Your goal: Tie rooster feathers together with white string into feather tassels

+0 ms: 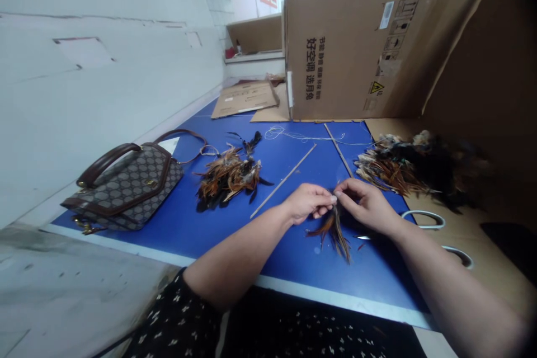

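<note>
A small bunch of brown and dark feathers (333,235) hangs tips-down over the blue table, its quill ends pinched at the top. My left hand (311,202) is closed on those ends between thumb and forefinger. From the other side my right hand (364,204) meets it, thumb and fingers also pinched together at the bunch's top. Under my right wrist lie scissors (428,221), with white handles and one blade tip showing. To the left rests a pile of tied feather bunches (230,176). A larger heap of feathers (390,162) lies at the right.
A patterned handbag (138,187) with brown trim sits at the table's left. Two thin sticks, the nearer stick (283,182) and farther stick (339,151), lie beyond my hands, with loose thread (293,137) behind. A large cardboard box (356,50) stands at the back right.
</note>
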The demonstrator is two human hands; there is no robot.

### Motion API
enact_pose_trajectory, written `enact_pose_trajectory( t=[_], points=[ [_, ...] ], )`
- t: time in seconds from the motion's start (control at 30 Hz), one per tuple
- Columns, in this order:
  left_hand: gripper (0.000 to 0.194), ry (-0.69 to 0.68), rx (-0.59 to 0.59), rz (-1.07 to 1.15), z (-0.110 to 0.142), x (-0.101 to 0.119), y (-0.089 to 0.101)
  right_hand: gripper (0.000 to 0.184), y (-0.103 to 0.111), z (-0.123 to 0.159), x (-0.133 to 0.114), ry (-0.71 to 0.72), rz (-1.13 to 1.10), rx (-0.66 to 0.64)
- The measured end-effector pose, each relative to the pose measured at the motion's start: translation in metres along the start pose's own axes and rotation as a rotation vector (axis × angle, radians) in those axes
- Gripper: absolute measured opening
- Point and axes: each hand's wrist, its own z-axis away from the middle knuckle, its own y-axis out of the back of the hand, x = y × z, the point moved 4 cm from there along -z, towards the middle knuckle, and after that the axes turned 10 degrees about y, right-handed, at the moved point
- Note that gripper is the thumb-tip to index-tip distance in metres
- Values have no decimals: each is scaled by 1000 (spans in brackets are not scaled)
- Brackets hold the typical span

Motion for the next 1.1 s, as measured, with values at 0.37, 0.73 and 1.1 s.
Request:
enact_pose_trajectory(
  t=[0.37,0.73,1.1],
  points=[
    [36,-18,39,152,-4,1,6,11,4,1,-13,138,8,-5],
    [39,-187,136,-6,-4,0,3,35,2,1,6,-184,-356,15],
    [18,-661,459,-287,21,18,-10,34,-1,0,6,-233,-546,144]
  ],
)
